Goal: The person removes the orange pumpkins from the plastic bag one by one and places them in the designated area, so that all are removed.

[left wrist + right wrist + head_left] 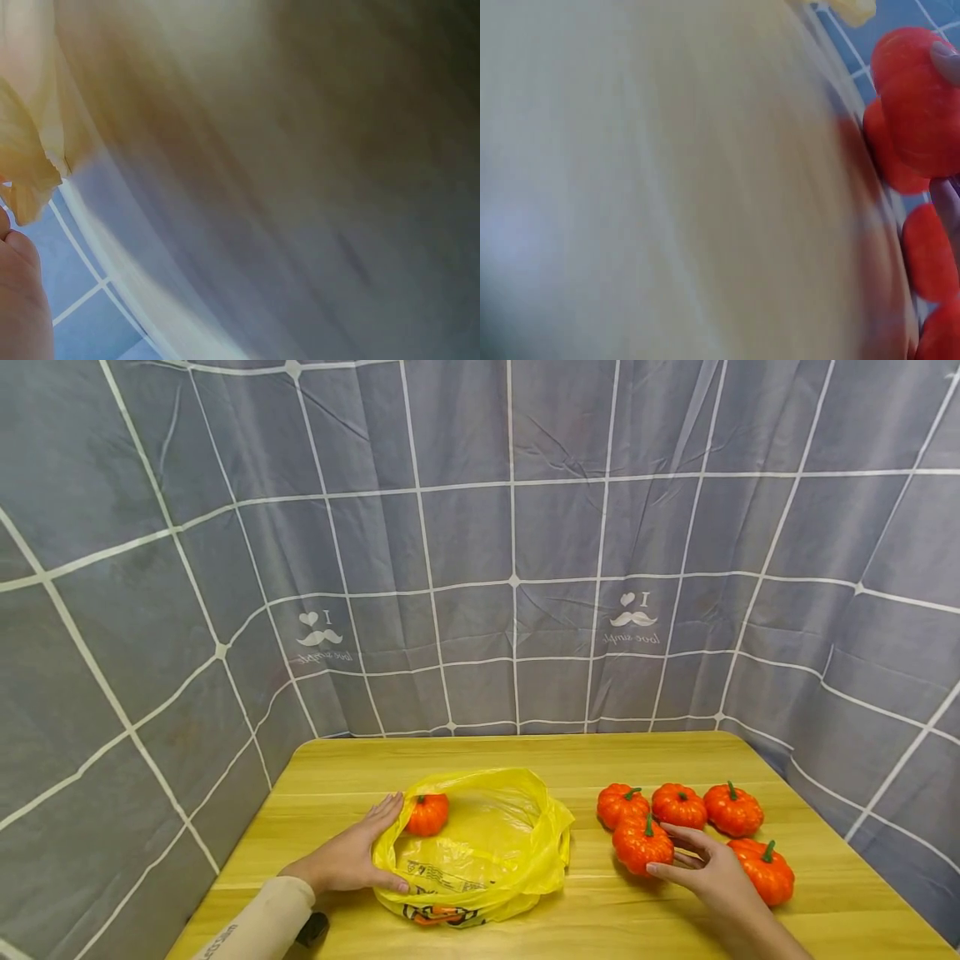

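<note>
A yellow plastic bag (517,893) lies on the table with its mouth spread wide. One small orange toy pumpkin (427,815) shows inside, at the bag's left. My left hand (360,852) holds the left rim, thumb toward the front and fingers at the back. To the right of the bag, my right hand (701,864) grips another orange pumpkin (642,845) between thumb and fingers. In the right wrist view this held pumpkin (922,112) appears at the right edge, with a fingertip on it. The left wrist view catches only part of the bag (26,150) and a finger.
Behind the right hand stand three more pumpkins (678,806) in a row. Another pumpkin (763,870) sits to the right of that hand. A grey checked curtain (480,543) surrounds the back and sides of the wooden table (345,768). Something dark (312,930) is by the left wrist.
</note>
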`<state>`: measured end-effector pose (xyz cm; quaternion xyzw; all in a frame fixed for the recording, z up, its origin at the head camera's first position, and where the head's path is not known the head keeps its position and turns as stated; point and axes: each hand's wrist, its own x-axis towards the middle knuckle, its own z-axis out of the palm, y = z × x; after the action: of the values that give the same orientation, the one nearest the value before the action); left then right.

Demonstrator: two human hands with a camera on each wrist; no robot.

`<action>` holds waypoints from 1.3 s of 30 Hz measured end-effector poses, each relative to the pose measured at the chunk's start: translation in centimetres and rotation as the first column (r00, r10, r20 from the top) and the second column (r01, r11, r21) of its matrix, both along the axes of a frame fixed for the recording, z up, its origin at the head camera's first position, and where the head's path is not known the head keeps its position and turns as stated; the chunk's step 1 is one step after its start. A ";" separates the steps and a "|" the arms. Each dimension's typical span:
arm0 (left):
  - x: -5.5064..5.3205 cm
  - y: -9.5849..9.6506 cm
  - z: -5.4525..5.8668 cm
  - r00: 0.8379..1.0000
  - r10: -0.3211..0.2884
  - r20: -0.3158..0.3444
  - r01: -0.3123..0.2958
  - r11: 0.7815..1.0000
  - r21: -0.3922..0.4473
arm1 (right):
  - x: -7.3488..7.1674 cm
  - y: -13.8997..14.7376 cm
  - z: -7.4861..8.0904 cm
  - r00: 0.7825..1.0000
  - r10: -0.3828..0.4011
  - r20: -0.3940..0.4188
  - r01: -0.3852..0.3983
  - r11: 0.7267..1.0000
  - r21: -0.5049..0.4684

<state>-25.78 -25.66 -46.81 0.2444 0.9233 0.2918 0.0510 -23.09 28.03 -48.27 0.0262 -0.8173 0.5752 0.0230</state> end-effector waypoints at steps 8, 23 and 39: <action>0.0 0.0 0.0 1.000 -0.002 -0.001 0.002 1.000 0.001 | 1.0 1.9 -0.1 0.997 -0.048 0.058 0.039 0.989 0.145; -0.1 0.0 -0.2 1.000 0.004 -0.006 -0.004 1.000 -0.008 | 1.8 3.1 0.5 0.995 -0.104 -0.011 0.101 0.929 0.355; -0.2 0.0 -0.4 1.000 0.000 -0.003 0.000 1.000 0.000 | 2.1 2.8 1.2 0.982 -0.177 -0.063 0.182 0.811 0.556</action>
<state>-25.97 -25.69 -47.25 0.2450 0.9233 0.2916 0.0499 -21.00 30.87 -47.05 -0.0432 -0.9484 0.3058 0.0717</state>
